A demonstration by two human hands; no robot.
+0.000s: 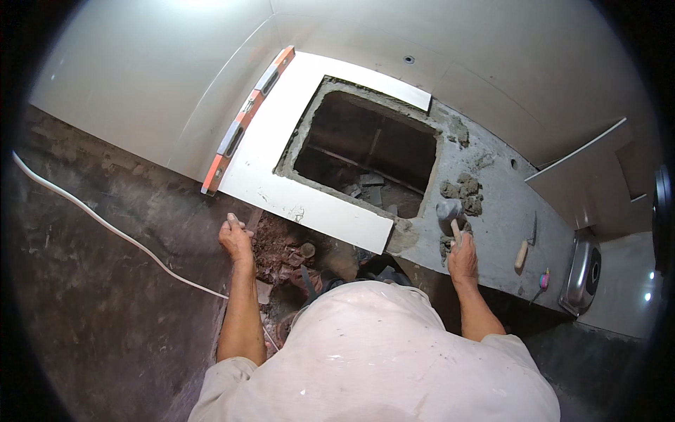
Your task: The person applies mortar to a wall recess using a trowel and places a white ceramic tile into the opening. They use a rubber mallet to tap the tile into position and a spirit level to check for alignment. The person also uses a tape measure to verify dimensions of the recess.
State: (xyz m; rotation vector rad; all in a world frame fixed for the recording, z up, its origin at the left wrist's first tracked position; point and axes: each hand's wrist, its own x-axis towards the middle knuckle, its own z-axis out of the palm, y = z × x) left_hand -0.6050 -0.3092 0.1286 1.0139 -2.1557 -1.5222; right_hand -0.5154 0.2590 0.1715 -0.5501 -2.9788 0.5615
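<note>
Well, your right hand is closed around the handle of the trowel, fingers wrapped and forearm reaching forward over the slab. The trowel's grey blade points away from you, over the right-hand side of the slab, and meets the mortar, which lies in rough lumps beyond the blade and beside it. Your left hand is up near the lower left corner of the tile, fingers loosely curled, about half closed; you don't grip the tile with it, and I cannot tell whether something small is pinched between the fingertips.

The white tile bends around three sides of the hole, its two arms ending short of the mortar. Along its left edge, by the wall, lies your orange and silver level. Down through the hole you can see broken pieces.

To the right of your trowel, on the slab, are a wooden-handled tool and a small pink item, with the steel sink past them. A white cable curves across the floor on your left.
</note>
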